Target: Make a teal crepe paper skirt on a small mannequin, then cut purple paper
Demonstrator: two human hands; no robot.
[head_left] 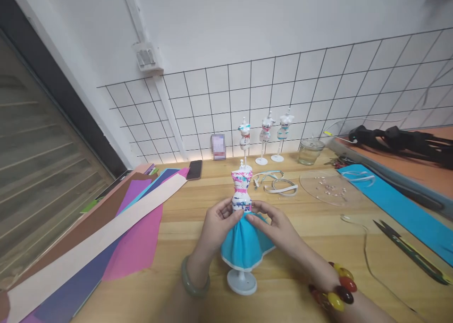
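A small mannequin (pixel 242 191) with pink, blue and white paint marks stands upright on a white round base (pixel 242 283). Around its lower body hangs a turquoise skirt (pixel 243 245) with a pale hem. My left hand (pixel 220 224) grips the skirt's waist from the left, thumb at the front and fingers curled behind. From the other side my right hand (pixel 274 221) pinches the same waist, its thumb close to the left thumb. The fingertips behind the mannequin are partly hidden.
Three more mannequins (pixel 265 134) stand at the back beside a glass (pixel 310 150). Fabric strips (pixel 106 228) lie left, near a phone (pixel 194 170). On the right are a round clear tray (pixel 332 189) of small bits, a blue strip (pixel 399 205), a cord (pixel 366 257) and snips (pixel 410 252).
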